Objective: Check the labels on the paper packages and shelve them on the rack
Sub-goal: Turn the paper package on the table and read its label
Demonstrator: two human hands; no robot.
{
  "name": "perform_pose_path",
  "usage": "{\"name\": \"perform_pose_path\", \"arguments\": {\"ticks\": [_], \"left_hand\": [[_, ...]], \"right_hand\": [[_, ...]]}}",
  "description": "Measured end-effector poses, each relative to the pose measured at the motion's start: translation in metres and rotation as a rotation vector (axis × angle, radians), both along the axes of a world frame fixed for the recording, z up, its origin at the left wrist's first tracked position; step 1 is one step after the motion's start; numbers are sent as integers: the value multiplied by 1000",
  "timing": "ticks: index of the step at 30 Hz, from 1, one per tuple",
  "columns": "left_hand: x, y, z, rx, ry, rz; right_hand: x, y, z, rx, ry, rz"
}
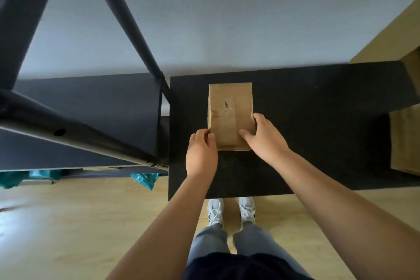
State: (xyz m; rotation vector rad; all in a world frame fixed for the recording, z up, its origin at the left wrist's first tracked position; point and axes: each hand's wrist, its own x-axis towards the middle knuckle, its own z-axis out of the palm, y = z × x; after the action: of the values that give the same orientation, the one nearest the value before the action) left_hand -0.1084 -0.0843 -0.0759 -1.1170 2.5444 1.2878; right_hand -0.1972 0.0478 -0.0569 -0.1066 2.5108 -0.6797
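A brown paper package [230, 107] lies flat on a black table top [318, 125], its long side pointing away from me. No label is readable on its upper face, only creases and a dark mark. My right hand [261, 137] grips its near right edge, thumb on top and fingers around the side. My left hand [201, 152] touches the near left corner with curled fingers. The black metal rack [95, 107] stands to the left, its frame tubes crossing the view close to the camera.
Another brown paper package [404, 141] sits at the table's right edge, and cardboard [395, 36] leans at the far right. Teal plastic [145, 179] lies under the rack on the wooden floor. A grey wall stands behind the table. My shoes show below the table's front edge.
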Motion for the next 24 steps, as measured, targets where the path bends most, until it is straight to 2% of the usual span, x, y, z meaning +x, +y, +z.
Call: {"name": "perform_pose_path", "arguments": {"ticks": [4,11,17,24], "left_hand": [[-1,0,-7,169,-15,171],[-31,-6,2,333,17,227],[-39,-10,13,281,65,241],[-40,-15,17,15,160,69]], "right_hand": [[-8,5,-4,-60,-37,-19],[-7,7,-5,-163,-72,-45],[-21,6,14,-253,51,-68],[-33,2,19,-396,23,-188]]}}
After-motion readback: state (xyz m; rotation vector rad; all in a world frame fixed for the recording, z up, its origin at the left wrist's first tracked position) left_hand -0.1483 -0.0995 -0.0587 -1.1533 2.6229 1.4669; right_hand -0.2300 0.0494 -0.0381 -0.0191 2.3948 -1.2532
